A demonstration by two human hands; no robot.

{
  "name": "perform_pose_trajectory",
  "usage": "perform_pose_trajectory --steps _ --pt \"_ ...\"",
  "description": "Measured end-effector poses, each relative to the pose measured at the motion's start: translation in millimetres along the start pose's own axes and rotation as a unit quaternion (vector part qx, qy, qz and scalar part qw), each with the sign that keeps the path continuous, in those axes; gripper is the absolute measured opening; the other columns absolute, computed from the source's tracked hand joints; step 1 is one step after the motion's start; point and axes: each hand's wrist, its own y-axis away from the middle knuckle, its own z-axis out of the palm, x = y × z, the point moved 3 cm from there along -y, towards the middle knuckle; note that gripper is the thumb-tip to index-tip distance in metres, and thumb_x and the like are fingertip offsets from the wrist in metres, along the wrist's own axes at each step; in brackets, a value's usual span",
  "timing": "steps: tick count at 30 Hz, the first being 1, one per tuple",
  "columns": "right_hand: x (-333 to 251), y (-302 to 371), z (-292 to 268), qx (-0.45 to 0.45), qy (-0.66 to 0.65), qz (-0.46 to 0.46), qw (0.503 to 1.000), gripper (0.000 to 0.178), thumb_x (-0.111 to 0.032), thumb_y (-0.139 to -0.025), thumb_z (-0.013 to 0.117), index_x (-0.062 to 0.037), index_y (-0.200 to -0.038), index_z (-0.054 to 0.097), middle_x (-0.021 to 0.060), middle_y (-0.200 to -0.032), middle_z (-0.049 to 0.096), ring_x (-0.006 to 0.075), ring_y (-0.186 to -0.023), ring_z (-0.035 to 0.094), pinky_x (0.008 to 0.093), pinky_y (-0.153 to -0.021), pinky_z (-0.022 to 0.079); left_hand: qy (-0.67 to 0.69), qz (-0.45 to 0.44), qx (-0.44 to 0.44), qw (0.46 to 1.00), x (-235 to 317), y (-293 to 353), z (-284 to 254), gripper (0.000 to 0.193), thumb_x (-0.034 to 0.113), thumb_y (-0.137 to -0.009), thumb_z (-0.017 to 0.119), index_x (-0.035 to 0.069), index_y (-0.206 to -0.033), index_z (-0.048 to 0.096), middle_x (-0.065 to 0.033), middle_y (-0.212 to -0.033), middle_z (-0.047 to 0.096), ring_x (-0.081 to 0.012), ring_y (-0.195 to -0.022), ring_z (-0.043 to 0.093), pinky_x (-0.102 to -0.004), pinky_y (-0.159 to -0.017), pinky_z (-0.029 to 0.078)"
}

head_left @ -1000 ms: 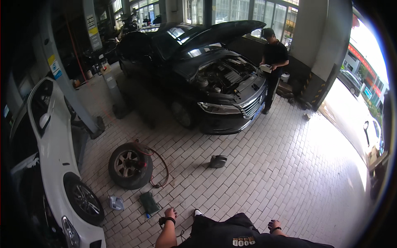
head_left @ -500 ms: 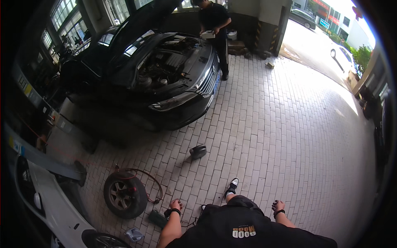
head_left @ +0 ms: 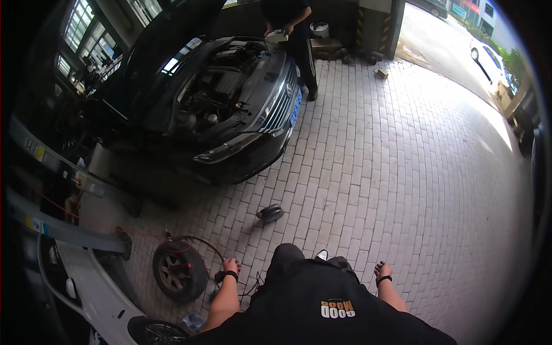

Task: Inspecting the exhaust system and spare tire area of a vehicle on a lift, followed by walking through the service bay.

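My left hand (head_left: 232, 265) hangs low beside my body with its fingers loosely bent and nothing visible in it. It is nearest to a loose car wheel (head_left: 179, 271), a tyre on a spoked rim, lying on the paving. A dark hose (head_left: 202, 240) curves past that wheel. Out to the right, my right hand (head_left: 382, 269) is over bare paving, holding nothing, its fingers slightly apart. Dark bands circle both wrists. Ahead of me a small black rounded object (head_left: 270, 213) rests on the floor; its kind I cannot make out.
A dark car (head_left: 241, 126) stands ahead on the left, bonnet raised. At its front a person (head_left: 290, 34) in dark clothes holds a pale box-like thing. A white car (head_left: 92, 287) and a lift arm (head_left: 69, 227) are at lower left. Grey brick paving (head_left: 356, 161) stretches right.
I have stepped forward and the view has shifted; a different leg now swings ahead. Both hands stay low at my sides. The other person remains by the dark car.
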Motion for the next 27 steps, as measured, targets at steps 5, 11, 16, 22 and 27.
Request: perform_pose_trajectory --steps 5,11,16,22,27 --pt "-100 -20 84 -0.033 0.020 -0.053 0.998 0.033 -0.023 -0.094 0.049 -0.0031 -0.119 0.057 0.0089 -0.095 0.063 0.0199 -0.080 0.060 0.0348 -0.071 0.048 -0.041 0.078 -0.038 0.995 53 -19 84 0.015 0.017 -0.090 0.052 0.012 -0.102 0.060 -0.0033 -0.080 0.061 -0.0162 -0.059 0.059 -0.0312 -0.044 0.040" --pt "-171 -16 160 0.004 0.010 -0.100 0.995 0.022 -0.015 -0.090 0.050 -0.0028 -0.106 0.060 0.0057 -0.076 0.060 0.0151 -0.061 0.058 0.0279 -0.050 0.044 -0.078 0.008 -0.045 0.996 84 -69 186 0.014 0.013 -0.090 0.052 0.010 -0.101 0.061 -0.0041 -0.078 0.059 -0.0162 -0.054 0.057 -0.0307 -0.040 0.039" --pt "-189 -12 149 0.059 0.020 -0.060 0.996 0.026 -0.017 -0.091 0.049 -0.0034 -0.111 0.059 0.0075 -0.083 0.063 0.0181 -0.066 0.060 0.0308 -0.057 0.046 -0.067 0.018 -0.120 0.990 159 -106 290 0.017 0.014 -0.091 0.051 0.009 -0.104 0.061 -0.0049 -0.079 0.059 -0.0159 -0.053 0.055 -0.0294 -0.042 0.040" --pt "-222 -20 149 0.157 0.018 -0.010 0.987 0.037 -0.023 -0.092 0.048 -0.0046 -0.123 0.058 0.0083 -0.094 0.065 0.0225 -0.080 0.060 0.0388 -0.072 0.047 -0.034 0.087 -0.158 0.983 308 -118 399 0.022 0.017 -0.093 0.053 0.009 -0.111 0.063 -0.0013 -0.085 0.060 -0.0119 -0.063 0.058 -0.0234 -0.046 0.042" --pt "-266 -45 206 0.122 0.041 -0.007 0.992 0.039 -0.025 -0.092 0.050 -0.0048 -0.124 0.058 0.0100 -0.102 0.065 0.0235 -0.088 0.061 0.0389 -0.075 0.048 -0.029 0.120 -0.156 0.980 357 -151 436 0.021 0.015 -0.093 0.053 0.009 -0.109 0.065 -0.0017 -0.086 0.061 -0.0121 -0.063 0.060 -0.0265 -0.046 0.045"
